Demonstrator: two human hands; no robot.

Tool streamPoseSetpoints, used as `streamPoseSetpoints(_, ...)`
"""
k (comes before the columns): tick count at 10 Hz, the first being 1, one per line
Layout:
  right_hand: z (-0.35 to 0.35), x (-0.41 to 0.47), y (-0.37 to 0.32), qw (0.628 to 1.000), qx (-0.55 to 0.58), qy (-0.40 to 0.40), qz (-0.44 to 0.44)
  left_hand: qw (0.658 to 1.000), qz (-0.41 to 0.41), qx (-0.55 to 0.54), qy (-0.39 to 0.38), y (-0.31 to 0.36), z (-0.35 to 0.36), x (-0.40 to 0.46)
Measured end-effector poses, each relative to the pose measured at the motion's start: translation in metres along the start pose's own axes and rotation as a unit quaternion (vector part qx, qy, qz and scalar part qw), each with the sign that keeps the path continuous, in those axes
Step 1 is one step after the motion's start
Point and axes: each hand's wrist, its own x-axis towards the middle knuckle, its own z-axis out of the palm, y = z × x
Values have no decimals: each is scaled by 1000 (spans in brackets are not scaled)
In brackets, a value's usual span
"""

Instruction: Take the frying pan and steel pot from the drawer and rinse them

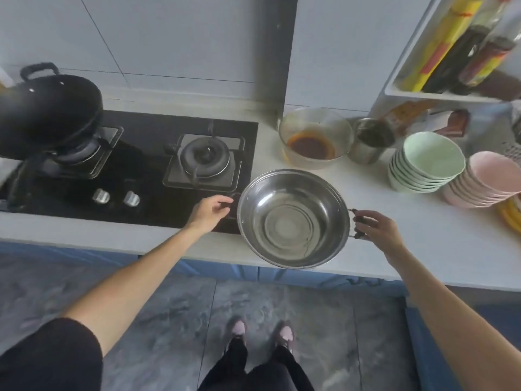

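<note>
An empty, shiny steel pot (293,218) is over the front edge of the white counter (417,235), just right of the stove. My left hand (210,211) grips its dark left handle and my right hand (376,227) grips its dark right handle. A black wok-like pan (45,114) sits tilted on the left burner at the far left. No drawer shows in this view.
A black gas stove (158,176) with two knobs fills the left counter. Behind the pot stand a glass bowl of brown liquid (313,139) and a steel cup (370,139). Stacks of green bowls (425,165) and pink bowls (487,182) are at the right. A white rack with bottles (451,52) hangs above.
</note>
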Motion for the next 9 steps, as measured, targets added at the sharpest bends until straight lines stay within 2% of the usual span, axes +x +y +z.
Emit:
streamPoseSetpoints(1,9,9,1,999,-16,31,15,1000,21,-4,-12,-9,-2,20)
streamPoseSetpoints(3,21,13,5,994,-34,95,53,995,44,23,-89,-28,-3,60)
streamPoseSetpoints(5,29,7,5,988,-58,118,77,994,65,8,-90,-34,2,75)
streamPoseSetpoints(6,37,-5,-2,980,-145,118,68,989,81,22,-118,-31,-4,70)
streamPoseSetpoints(7,39,-30,-12,961,-258,96,33,982,96,82,-143,-20,-18,52)
streamPoseSetpoints(8,33,-66,-14,951,-300,70,12,977,114,140,-112,-13,-34,24)
streamPoseSetpoints(9,33,-107,-27,956,-282,79,-33,967,144,196,-75,7,-52,-16)
